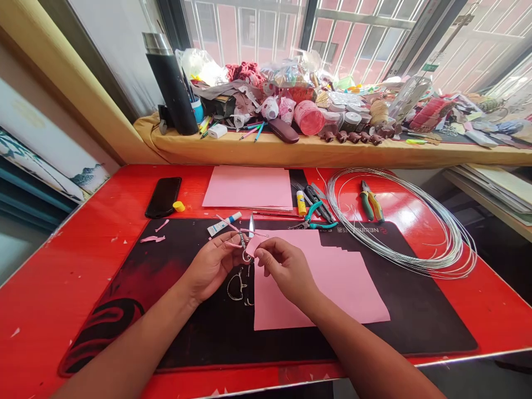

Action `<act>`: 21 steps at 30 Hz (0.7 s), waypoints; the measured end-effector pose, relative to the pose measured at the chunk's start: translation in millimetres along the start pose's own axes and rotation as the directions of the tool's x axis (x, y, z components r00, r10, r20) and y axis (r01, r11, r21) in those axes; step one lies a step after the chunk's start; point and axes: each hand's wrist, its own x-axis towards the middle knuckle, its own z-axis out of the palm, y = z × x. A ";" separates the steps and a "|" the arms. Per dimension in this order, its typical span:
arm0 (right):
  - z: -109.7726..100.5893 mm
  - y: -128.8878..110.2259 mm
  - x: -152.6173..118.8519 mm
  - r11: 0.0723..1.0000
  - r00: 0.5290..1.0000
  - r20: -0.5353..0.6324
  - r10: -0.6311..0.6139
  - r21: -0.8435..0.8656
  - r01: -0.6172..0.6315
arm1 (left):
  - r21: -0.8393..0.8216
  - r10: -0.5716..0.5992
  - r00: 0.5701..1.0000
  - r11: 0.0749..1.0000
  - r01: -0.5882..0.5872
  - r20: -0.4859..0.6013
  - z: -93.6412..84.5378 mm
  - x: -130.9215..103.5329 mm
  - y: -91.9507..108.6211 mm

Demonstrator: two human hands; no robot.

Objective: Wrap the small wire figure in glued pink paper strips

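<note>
Between my two hands is a small wire piece (242,239) with thin pink paper-wrapped branches. My left hand (214,265) pinches it near its middle. The fingers of my right hand (286,269) are closed on a small pink paper piece (252,245) touching the wire piece. Below my fingers, a pair of glasses (236,287) lies on the black mat (199,332). Large pink sheets (332,288) lie under and beside my right hand. A glue tube (223,224) and a shiny pointed blade (251,226) are just behind my fingers.
A wire coil (453,249) and green-yellow pliers (371,202) lie at the right. Teal pliers (310,216), a glue stick (301,203) and a pink paper stack (249,187) are behind the hands. A phone (163,198) and yellow cap (178,206) lie left. A cluttered windowsill (249,148) borders the table.
</note>
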 end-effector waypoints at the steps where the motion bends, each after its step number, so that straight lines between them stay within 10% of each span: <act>1: 0.1 0.3 0.7 0.997 0.999 0.018 0.030 0.063 -0.031 | 0.009 0.011 1.000 1.000 -0.011 -0.001 0.4 -0.1 -0.3; 21: -3.2 4.3 5.3 0.878 0.963 0.163 0.214 0.401 -0.263 | 0.226 0.095 0.995 0.970 -0.092 -0.003 -2.5 0.5 -4.0</act>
